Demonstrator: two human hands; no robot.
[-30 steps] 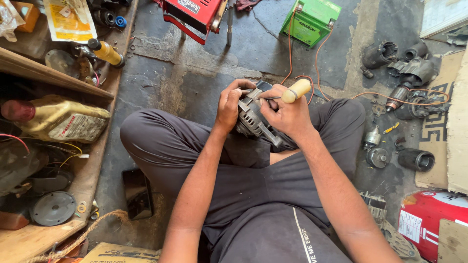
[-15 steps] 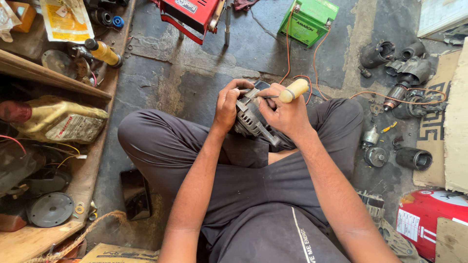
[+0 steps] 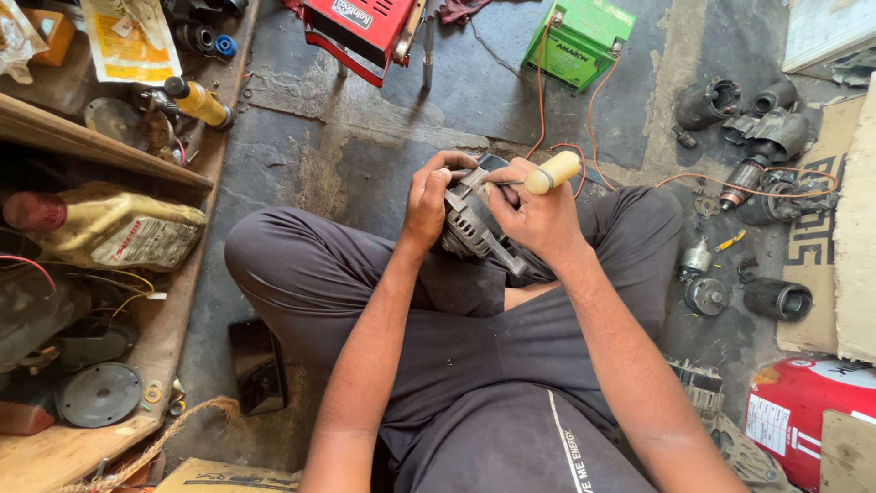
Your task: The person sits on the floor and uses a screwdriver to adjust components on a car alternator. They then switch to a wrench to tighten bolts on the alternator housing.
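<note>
Floor: cracked grey concrete floor (image 3: 365, 137), with the person sitting cross-legged on it.
Alternator: a grey finned alternator (image 3: 470, 224) rests over the lap, between both hands.
Left hand: the left hand (image 3: 429, 196) is wrapped around the alternator's left side, fingers curled over its top edge.
Right hand: the right hand (image 3: 534, 215) is closed around a screwdriver (image 3: 547, 173) with a pale wooden handle, its thin shaft pointing left into the alternator.
Beyond the hands: a green battery (image 3: 579, 41) with orange wires lies farther out.
Right of the right hand: dark motor parts (image 3: 757, 128) are scattered about.
</note>
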